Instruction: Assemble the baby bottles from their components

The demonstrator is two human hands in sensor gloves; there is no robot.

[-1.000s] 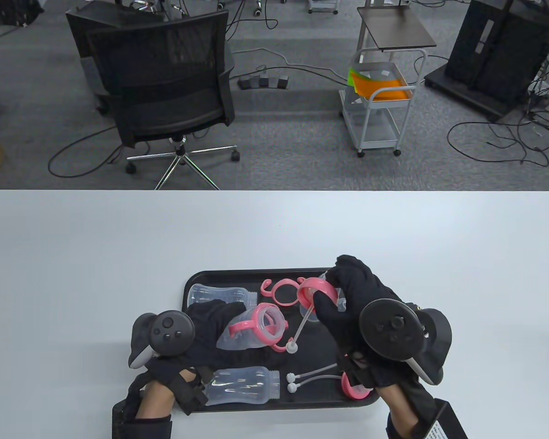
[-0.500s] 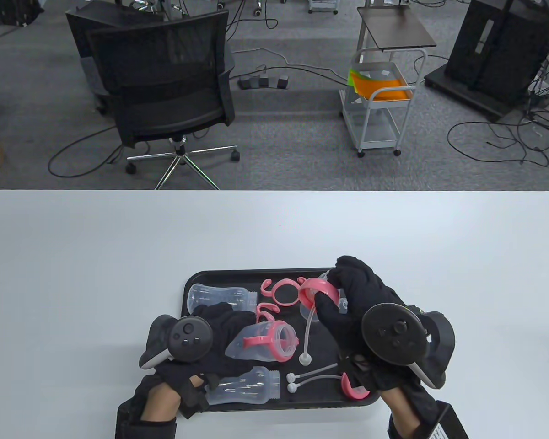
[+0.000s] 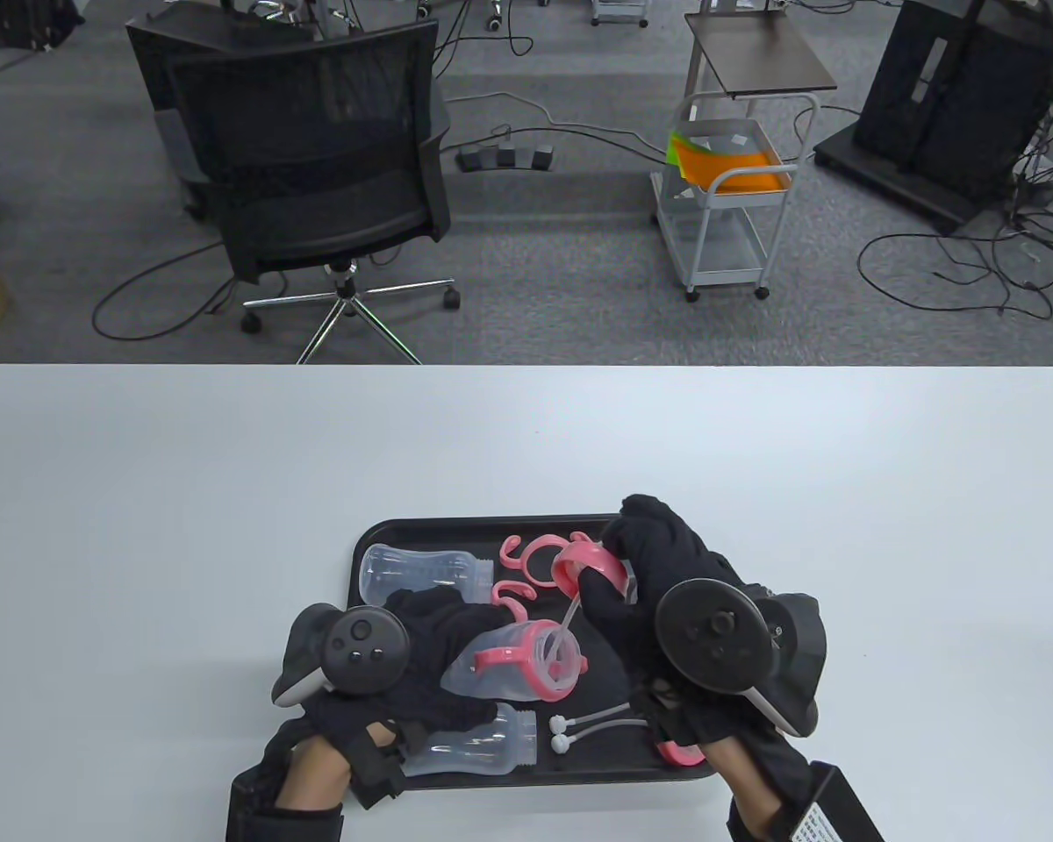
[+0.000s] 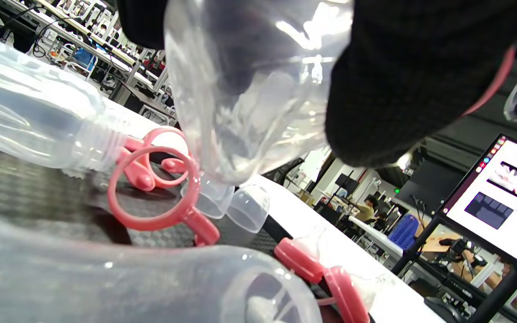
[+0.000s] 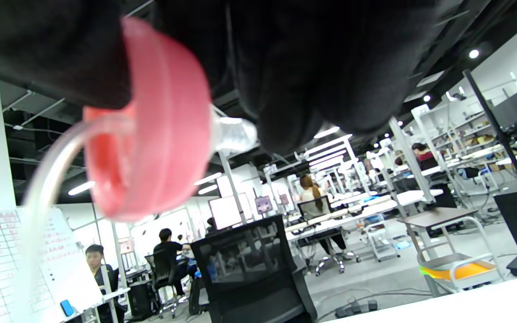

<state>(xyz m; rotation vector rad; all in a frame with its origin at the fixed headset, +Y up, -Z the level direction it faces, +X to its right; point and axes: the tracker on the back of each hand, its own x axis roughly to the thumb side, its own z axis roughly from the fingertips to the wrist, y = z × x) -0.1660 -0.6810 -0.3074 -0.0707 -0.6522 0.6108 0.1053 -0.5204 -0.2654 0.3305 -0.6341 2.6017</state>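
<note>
My left hand (image 3: 430, 649) grips a clear bottle (image 3: 509, 662) fitted with a pink handle ring (image 3: 551, 671), held tilted above the black tray (image 3: 377, 537) with its mouth facing right. My right hand (image 3: 632, 570) holds a pink lid (image 3: 583, 566) with a clear straw (image 3: 568, 616) hanging from it. The straw's lower end sits inside the bottle's mouth. In the left wrist view the held bottle (image 4: 249, 89) fills the top. The right wrist view shows the pink lid (image 5: 151, 125) and its straw (image 5: 47, 179) close up under my fingers.
On the tray lie two more clear bottles (image 3: 417, 570) (image 3: 478, 745), loose pink handle rings (image 3: 535, 557), two spare straws with white tips (image 3: 597, 724) and another pink lid (image 3: 680, 752). White table (image 3: 228, 482) surrounds the tray; an office chair (image 3: 316, 175) stands beyond.
My right hand moved left and down with the lid, bringing the straw's end from beside the bottle into its mouth. My left hand turned the bottle's mouth a little toward the straw.
</note>
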